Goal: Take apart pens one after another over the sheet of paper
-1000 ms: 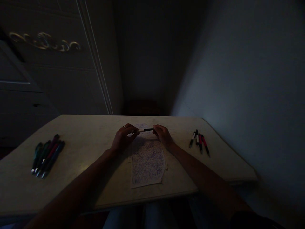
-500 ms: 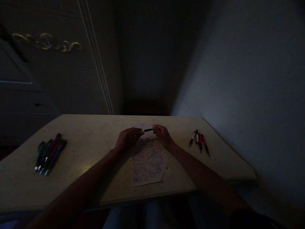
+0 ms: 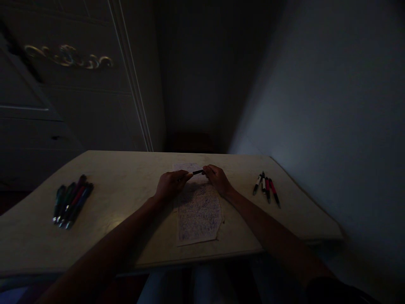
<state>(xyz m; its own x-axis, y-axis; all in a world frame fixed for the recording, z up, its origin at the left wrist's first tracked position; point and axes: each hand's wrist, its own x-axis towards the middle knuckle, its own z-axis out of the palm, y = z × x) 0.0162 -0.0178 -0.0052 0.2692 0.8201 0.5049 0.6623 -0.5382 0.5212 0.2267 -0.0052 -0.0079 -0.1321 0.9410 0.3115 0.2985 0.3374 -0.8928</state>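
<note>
A dark pen (image 3: 198,172) is held between my two hands, just above the far part of a scribbled sheet of paper (image 3: 199,215). My left hand (image 3: 172,183) is closed round the pen's left end. With thumb and fingers pinched together, my right hand (image 3: 217,177) grips its right end. Both ends are hidden by the fingers. The sheet is covered in blue ink marks and has an uneven right edge. Another piece of paper (image 3: 185,166) shows behind it.
On the table (image 3: 126,169), several dark-coloured pens (image 3: 72,200) lie bunched at the left. Several white and pink pens (image 3: 267,188) lie at the right. A wall (image 3: 332,126) borders the right side; a cabinet with an ornate handle (image 3: 68,55) stands at the far left.
The view has shifted slightly, so the things on the table appear a little further right. Both hands keep their hold on the pen, with hardly any visible movement.
</note>
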